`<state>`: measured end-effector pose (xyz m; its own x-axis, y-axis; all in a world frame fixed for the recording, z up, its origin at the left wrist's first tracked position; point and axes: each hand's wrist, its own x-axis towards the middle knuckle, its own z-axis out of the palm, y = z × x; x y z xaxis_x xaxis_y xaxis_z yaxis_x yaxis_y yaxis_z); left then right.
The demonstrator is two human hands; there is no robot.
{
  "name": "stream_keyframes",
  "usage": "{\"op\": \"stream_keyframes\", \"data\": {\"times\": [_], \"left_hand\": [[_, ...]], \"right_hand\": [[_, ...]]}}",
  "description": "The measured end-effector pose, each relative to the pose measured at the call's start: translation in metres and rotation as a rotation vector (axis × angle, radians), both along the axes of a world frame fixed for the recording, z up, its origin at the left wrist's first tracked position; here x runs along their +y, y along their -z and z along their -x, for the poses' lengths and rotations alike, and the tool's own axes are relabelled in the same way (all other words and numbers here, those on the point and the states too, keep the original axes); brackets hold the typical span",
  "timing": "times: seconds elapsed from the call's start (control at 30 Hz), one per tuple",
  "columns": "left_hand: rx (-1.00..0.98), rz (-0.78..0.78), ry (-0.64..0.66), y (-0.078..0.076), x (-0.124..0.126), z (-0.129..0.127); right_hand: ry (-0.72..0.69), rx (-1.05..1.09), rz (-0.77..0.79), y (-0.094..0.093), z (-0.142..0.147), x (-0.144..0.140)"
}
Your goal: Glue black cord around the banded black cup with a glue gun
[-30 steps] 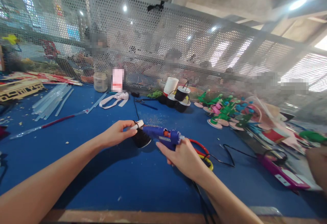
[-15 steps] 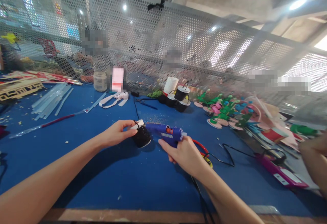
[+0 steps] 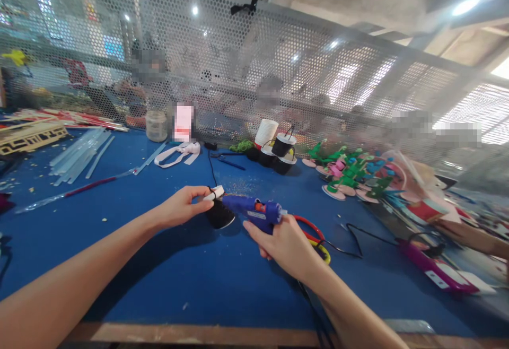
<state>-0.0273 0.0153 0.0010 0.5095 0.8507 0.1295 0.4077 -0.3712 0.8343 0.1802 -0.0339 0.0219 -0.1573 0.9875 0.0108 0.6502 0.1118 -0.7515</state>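
My left hand (image 3: 190, 204) pinches the white edge of a small paper cup wrapped in black cord (image 3: 220, 216), which lies tilted just above or on the blue tabletop. A loose end of black cord runs up from the cup toward the back. In my right hand (image 3: 287, 240) is a blue hot glue gun (image 3: 254, 210), its fingers wrapped round the handle. The gun's nozzle points left and meets the cup near its white edge. Whether glue is coming out cannot be made out.
Black-wrapped cups (image 3: 283, 146) and a stack of white paper cups (image 3: 266, 133) stand at the back. Clear glue sticks (image 3: 80, 155) lie left. Green flower crafts (image 3: 345, 171), a purple power strip (image 3: 439, 272) and another person's arm (image 3: 469, 235) are right. A perforated screen (image 3: 222, 68) rises behind.
My right hand has brought the glue gun slightly left, its nozzle now closer over the cup. My left hand stays nearly still. The other person's arm at right has reached further in.
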Motion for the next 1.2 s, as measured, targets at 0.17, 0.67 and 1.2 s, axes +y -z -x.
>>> {"op": "stream_keyframes", "data": {"times": [0.17,0.67,1.2], "left_hand": [[0.004,0.008,0.01,0.0007,0.0007,0.0004],[0.013,0.022,0.0,-0.004,-0.001,-0.0001],[0.0,0.03,0.02,-0.0047,-0.0007,0.0]], "right_hand": [[0.031,-0.016,0.0,-0.002,-0.0009,0.0011],[0.051,-0.001,0.016,-0.0055,-0.0018,0.0024],[0.015,-0.004,-0.027,-0.0029,0.0017,-0.0017]]}}
